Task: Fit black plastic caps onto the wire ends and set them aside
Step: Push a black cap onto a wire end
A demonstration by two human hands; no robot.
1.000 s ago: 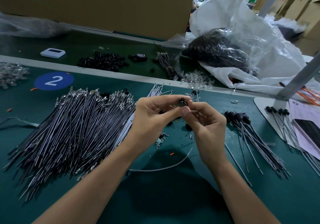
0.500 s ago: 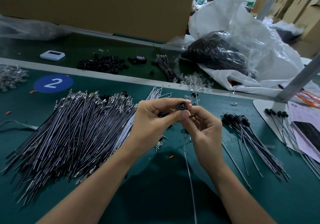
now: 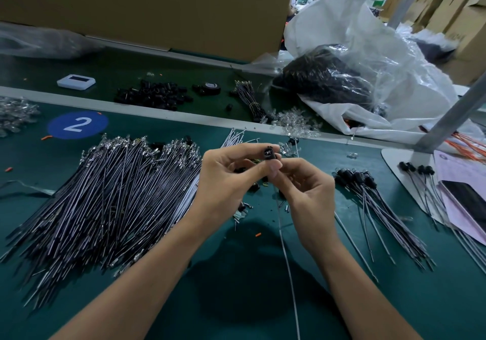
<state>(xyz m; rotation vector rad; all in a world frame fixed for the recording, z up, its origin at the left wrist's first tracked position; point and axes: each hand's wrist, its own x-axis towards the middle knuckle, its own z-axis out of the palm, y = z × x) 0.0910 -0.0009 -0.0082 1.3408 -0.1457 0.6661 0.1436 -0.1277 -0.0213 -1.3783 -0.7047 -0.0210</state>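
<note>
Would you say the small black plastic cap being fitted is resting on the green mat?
No, the left hand pinches the small black plastic cap, held above the green mat.

Black cap [image 3: 268,153], pale marks on its face. White wire [image 3: 287,260] (thin, slightly greyish). Dark grey wire pile [image 3: 105,195], silvery tips. Dark green table mat [image 3: 236,292]. Blue sticker [image 3: 77,124], white "2". White translucent bag [image 3: 342,24]. Brown cardboard box [image 3: 157,5]. Black loose caps [image 3: 155,94]. Orange wires [image 3: 470,148]. Pink paper [image 3: 457,171].

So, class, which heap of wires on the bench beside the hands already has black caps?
The small heap just right of the right hand; black caps sit on its far ends. The big heap on the left shows bare metal tips.
</note>
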